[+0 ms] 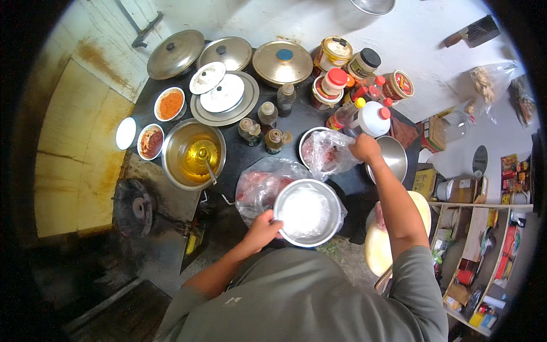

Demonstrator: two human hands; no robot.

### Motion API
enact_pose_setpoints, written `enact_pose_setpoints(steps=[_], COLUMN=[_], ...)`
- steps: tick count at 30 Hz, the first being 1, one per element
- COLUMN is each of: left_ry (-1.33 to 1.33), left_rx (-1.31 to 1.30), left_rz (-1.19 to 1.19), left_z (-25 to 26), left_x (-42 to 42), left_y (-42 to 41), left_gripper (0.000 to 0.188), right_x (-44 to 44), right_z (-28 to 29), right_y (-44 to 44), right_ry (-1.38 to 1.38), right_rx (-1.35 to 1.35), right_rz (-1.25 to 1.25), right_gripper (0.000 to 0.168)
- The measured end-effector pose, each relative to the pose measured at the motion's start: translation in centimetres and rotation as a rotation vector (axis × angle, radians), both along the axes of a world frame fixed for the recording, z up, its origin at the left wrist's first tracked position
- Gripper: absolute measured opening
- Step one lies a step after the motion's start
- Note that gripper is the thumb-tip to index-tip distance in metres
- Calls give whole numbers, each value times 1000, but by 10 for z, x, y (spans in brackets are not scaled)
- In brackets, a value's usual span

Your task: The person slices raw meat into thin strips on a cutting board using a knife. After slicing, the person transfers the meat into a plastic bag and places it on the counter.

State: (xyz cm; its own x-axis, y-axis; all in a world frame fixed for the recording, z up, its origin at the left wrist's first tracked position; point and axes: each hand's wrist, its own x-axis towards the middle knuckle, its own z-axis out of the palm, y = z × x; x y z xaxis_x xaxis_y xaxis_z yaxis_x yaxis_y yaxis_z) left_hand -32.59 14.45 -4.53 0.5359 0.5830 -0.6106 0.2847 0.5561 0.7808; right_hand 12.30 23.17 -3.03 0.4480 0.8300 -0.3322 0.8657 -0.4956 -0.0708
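Observation:
My left hand (260, 231) grips the left rim of a round metal bowl (334, 213) held close to my body. The bowl's inside is bright white; glare or contents, I cannot tell. My right hand (366, 148) pinches a clear plastic bag (339, 143) draped over a second metal bowl (302, 137). Raw-looking red meat (310, 153) shows in that bowl, partly under the plastic. Beneath and left of the held bowl lies a larger clear bag (250, 209) with red meat inside. Another metal bowl (396, 156) stands right of my right hand, partly behind my forearm.
On the black counter (233, 143) stand a steel basin (172, 151) of yellow oil with a ladle, sauce tubs (170, 104), several seasoning bottles (268, 114), lidded pans (282, 64) and a white jug (373, 119). A gas burner (137, 208) sits left, a yellow stool (376, 256) right, shelves (474, 205) beyond.

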Motion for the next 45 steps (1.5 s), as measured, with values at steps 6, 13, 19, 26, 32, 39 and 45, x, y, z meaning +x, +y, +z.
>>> enact_pose_setpoints(steps=[6, 13, 19, 26, 32, 39, 45], left_ry=[62, 57, -18, 220, 362, -195, -5], left_rx=[208, 184, -90, 642, 490, 466, 878], left_rz=[-288, -132, -50, 337, 293, 312, 155], left_z=[18, -46, -111, -72, -151, 17, 49], left_x=[119, 161, 217, 205, 223, 184, 169], left_y=[-19, -15, -42, 2, 82, 126, 127], left_gripper=[17, 18, 31, 49, 37, 13, 19], right_x=[-16, -48, -55, -42, -46, -16, -27], right_z=[50, 78, 76, 41, 78, 77, 97], right_y=[3, 3, 2, -12, -11, -30, -61], right_ry=[61, 94, 165, 208, 204, 177, 203], right_rx=[-54, -39, -21, -4, 53, 213, 356], right_rz=[-23, -112, -196, -147, -165, -153, -118], right_gripper=[45, 46, 45, 49, 39, 39, 46])
